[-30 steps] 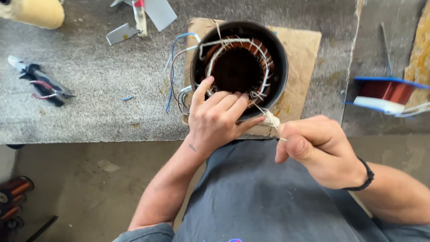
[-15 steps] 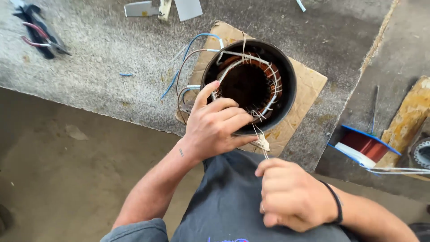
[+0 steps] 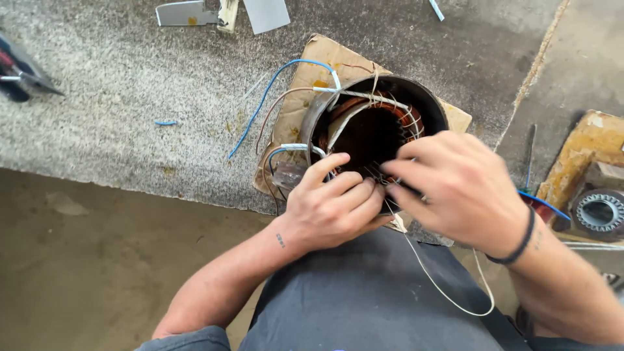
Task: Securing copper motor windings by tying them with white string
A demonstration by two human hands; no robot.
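A round black motor stator with copper windings bound in white cord stands on a piece of cardboard on the rough stone bench. My left hand rests on the stator's near rim with its fingers pressed on the winding. My right hand reaches over the near rim, its fingertips meeting those of the left hand. A thin white cord hangs from under the hands in a loop over my lap. Blue and brown lead wires trail from the stator to the left.
Pliers lie at the far left edge. Metal and white scraps lie at the back. A spool of copper wire with a blue rim sits behind my right wrist. A yellow block and a round metal part are at the right.
My right hand has risen from my lap, where it pulled the cord, up to the stator's rim beside the left hand. The camera view has shifted left and closer.
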